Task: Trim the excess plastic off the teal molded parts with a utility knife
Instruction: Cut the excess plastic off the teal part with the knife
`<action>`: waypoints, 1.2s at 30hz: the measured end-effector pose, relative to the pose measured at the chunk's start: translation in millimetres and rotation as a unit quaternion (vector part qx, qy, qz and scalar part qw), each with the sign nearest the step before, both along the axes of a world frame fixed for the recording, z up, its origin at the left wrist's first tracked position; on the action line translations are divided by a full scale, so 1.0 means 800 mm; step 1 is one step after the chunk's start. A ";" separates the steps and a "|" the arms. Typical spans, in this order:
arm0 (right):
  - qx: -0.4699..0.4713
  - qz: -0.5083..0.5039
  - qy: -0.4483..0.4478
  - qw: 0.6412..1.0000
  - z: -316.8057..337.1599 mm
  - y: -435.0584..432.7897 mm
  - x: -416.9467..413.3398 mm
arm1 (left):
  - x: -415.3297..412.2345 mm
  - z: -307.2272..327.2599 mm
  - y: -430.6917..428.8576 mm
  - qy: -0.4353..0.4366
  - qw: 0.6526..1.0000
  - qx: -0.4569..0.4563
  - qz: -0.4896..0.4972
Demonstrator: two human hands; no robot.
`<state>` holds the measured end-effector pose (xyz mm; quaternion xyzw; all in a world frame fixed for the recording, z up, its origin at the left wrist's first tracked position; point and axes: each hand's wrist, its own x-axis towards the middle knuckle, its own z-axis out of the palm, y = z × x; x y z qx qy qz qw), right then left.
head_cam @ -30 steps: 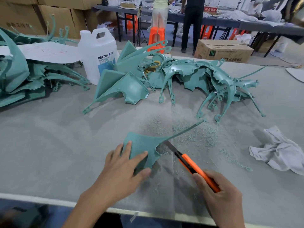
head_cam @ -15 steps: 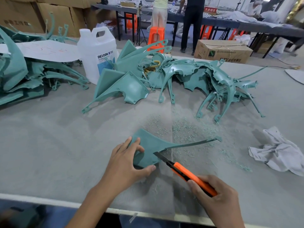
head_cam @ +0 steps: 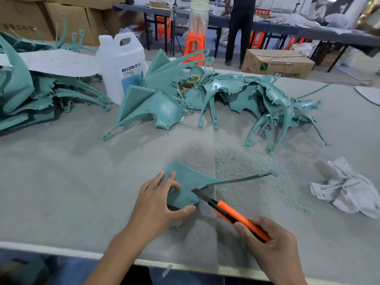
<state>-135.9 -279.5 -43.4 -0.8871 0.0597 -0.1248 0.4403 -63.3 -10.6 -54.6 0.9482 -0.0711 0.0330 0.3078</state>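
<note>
A teal molded part (head_cam: 188, 182), a flat fin with a long thin tail stretching right, lies on the grey table (head_cam: 61, 192) in front of me. My left hand (head_cam: 158, 204) holds its left edge, fingers on top and thumb under the near edge. My right hand (head_cam: 269, 245) grips an orange utility knife (head_cam: 236, 218). The dark blade touches the part's near right edge, just below where the tail begins. Teal shavings (head_cam: 232, 161) are scattered behind the part.
A heap of teal parts (head_cam: 216, 97) fills the middle of the table, another pile (head_cam: 24, 95) lies far left under a white sheet. A white jug (head_cam: 121, 64) stands behind. A crumpled grey rag (head_cam: 347, 188) lies at right. People stand at benches beyond.
The part turned clockwise so its tail now points right instead of up-right. The knife blade slid along the near edge toward me and to the left. My left hand shifted its hold.
</note>
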 end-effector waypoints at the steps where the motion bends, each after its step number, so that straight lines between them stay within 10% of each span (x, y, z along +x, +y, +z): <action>1: -0.004 -0.008 0.000 1.000 -0.001 -0.001 0.002 | 0.000 0.000 0.000 -0.001 1.000 0.001 0.002; 25: -0.114 -0.037 -0.097 0.988 -0.011 0.007 0.002 | -0.005 0.002 -0.003 0.000 0.999 0.034 0.012; 36: -0.073 -0.035 -0.091 0.993 -0.001 0.013 -0.001 | -0.017 0.032 -0.029 -0.074 0.977 0.197 0.039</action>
